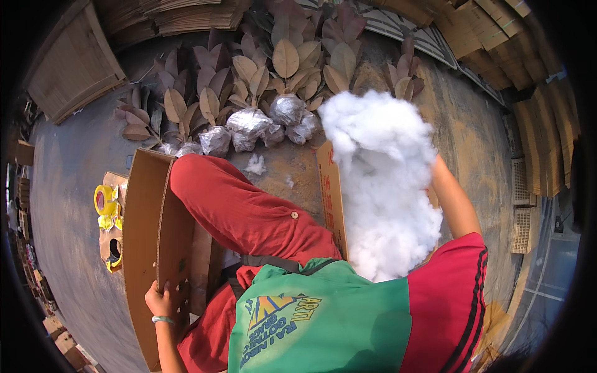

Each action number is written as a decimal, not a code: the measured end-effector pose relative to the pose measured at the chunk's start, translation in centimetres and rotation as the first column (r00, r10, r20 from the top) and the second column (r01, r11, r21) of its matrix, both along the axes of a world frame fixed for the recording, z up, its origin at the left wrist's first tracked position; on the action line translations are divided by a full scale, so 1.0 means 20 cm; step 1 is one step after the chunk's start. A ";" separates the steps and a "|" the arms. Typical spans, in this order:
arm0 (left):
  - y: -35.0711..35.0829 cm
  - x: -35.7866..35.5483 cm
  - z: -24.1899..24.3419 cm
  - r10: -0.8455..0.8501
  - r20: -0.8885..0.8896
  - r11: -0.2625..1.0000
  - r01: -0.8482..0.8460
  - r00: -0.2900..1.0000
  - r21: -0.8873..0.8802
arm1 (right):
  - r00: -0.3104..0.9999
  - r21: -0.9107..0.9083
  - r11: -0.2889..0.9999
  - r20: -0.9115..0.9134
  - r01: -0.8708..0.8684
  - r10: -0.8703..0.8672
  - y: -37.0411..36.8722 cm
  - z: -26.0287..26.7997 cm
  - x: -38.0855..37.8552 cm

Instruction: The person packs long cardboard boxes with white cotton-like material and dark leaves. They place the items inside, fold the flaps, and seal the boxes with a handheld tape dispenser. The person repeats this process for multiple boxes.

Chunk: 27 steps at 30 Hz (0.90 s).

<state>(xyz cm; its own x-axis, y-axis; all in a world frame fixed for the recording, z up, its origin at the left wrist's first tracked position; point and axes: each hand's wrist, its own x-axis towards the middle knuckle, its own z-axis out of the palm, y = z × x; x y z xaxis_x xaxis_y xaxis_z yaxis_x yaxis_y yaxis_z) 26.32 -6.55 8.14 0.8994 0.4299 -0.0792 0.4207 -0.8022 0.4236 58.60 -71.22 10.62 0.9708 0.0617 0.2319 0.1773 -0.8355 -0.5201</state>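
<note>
At the left, my left hand (161, 298) grips the near edge of an upright cardboard wall of an open box (144, 224). That box stands against my legs, partly hidden by my red trousers (252, 214). White fluffy fibre stuffing (387, 186) rises in a tall heap over a second cardboard box (332, 196) to my right. Printed red characters mark the side of this box. My right forearm (454, 200) reaches forward along the heap's right side, and the stuffing hides my right hand, so its grip cannot be seen.
Large-leaved plants (285, 58) with plastic-wrapped root balls (249, 122) line the floor ahead. Small tufts of stuffing (255, 164) lie nearby. Left of the box are a yellow tape roll (105, 199) and a tape dispenser (114, 254). Stacked flattened cartons (543, 140) and plastic crates (523, 182) stand at right.
</note>
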 end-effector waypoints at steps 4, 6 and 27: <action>-0.02 0.00 0.01 -0.047 -0.008 0.988 0.047 0.999 0.147 | 0.950 0.110 0.944 0.012 -0.313 0.313 0.48 0.41 0.16; -0.03 -0.01 0.02 -0.080 -0.022 0.965 0.083 0.997 0.249 | 0.872 0.130 0.866 -0.010 -0.483 0.489 0.80 0.56 0.21; -0.13 -0.13 -0.17 0.018 0.095 0.999 -0.020 0.995 0.026 | -0.485 -0.019 -0.528 -0.369 -0.849 0.793 3.54 -0.24 -1.35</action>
<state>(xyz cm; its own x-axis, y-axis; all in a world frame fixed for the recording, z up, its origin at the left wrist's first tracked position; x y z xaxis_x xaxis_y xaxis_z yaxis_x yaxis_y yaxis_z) 23.76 -9.08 4.66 0.8940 0.4477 0.0178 0.3950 -0.8063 0.4402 31.66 -0.37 5.73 -0.5716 0.8078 -0.1441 0.7326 0.4234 -0.5330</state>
